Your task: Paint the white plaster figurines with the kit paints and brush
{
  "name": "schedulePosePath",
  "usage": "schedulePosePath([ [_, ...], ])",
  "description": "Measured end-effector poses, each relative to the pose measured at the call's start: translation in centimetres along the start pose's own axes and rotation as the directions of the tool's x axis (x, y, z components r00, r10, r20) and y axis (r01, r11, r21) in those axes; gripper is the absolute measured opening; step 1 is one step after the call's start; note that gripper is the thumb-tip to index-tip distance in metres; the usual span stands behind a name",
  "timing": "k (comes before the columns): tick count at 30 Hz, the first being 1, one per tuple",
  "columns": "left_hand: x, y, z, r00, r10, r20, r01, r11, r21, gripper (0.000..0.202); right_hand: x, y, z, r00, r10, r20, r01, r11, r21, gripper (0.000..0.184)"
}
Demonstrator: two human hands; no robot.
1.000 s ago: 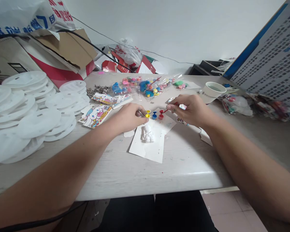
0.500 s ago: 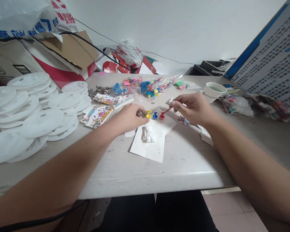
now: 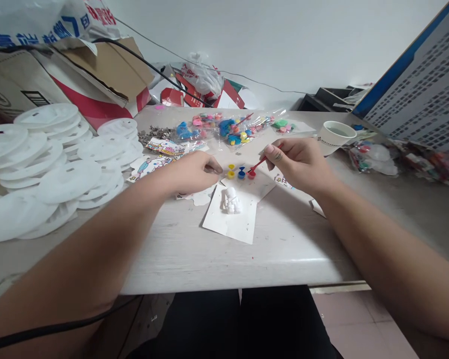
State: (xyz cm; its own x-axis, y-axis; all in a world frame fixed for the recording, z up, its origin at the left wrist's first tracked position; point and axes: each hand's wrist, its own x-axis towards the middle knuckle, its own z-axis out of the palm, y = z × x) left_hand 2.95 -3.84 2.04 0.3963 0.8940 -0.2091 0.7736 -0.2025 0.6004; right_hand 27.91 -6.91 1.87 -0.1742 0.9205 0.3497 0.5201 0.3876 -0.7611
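My right hand [image 3: 294, 162] grips a thin red paintbrush [image 3: 262, 160], its tip at the red paint pot [image 3: 251, 174]. Beside that pot stand a blue paint pot [image 3: 241, 173] and a yellow paint pot [image 3: 231, 174], all with lids up. My left hand [image 3: 198, 172] is just left of the yellow pot, fingers curled together, with nothing visible in them. Nearer to me, a small white molded figure [image 3: 232, 201] lies on a white sheet of paper [image 3: 230, 227].
White plastic discs [image 3: 69, 180] are piled at left. Printed cartoon cards [image 3: 145, 167] lie behind my left forearm. Clear bags of colorful pieces [image 3: 234, 132] are at the back. A paper cup of liquid [image 3: 335, 137] stands beyond my right hand, near another plastic bag [image 3: 372, 158].
My left hand has drawn back left from the yellow pot. The brush stays at the red pot, with my right hand's grip slightly shifted. The whole view has tilted a little.
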Motion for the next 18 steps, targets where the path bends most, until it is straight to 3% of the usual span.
schedulePosePath([
  [2,-1.0,0.2,-1.1,0.998,-0.031,0.064,0.026,0.997,0.068,0.049,-0.2,-0.5,0.3,1.0,-0.009,0.006,0.009,0.999,0.035,0.048],
  [5,-2.6,1.0,-1.4,0.994,0.065,0.082,-0.081,0.975,0.205,0.058,-0.3,-0.7,0.4,0.999,-0.033,0.024,0.03,0.993,0.117,0.045],
  [7,-3.5,1.7,-0.7,0.986,0.073,0.151,-0.113,0.953,0.28,0.068,-0.4,-0.6,0.4,0.997,-0.044,0.058,0.033,0.985,0.17,0.043],
  [11,-4.1,2.9,1.3,0.983,-0.069,0.171,0.002,0.931,0.364,0.081,-0.7,-0.4,0.7,0.984,-0.063,0.166,0.026,0.976,0.218,0.041],
  [18,-3.4,3.2,2.0,0.985,-0.059,0.161,0.003,0.945,0.328,0.069,-1.3,-0.5,2.4,0.949,-0.102,0.299,0.03,0.971,0.236,0.034],
])
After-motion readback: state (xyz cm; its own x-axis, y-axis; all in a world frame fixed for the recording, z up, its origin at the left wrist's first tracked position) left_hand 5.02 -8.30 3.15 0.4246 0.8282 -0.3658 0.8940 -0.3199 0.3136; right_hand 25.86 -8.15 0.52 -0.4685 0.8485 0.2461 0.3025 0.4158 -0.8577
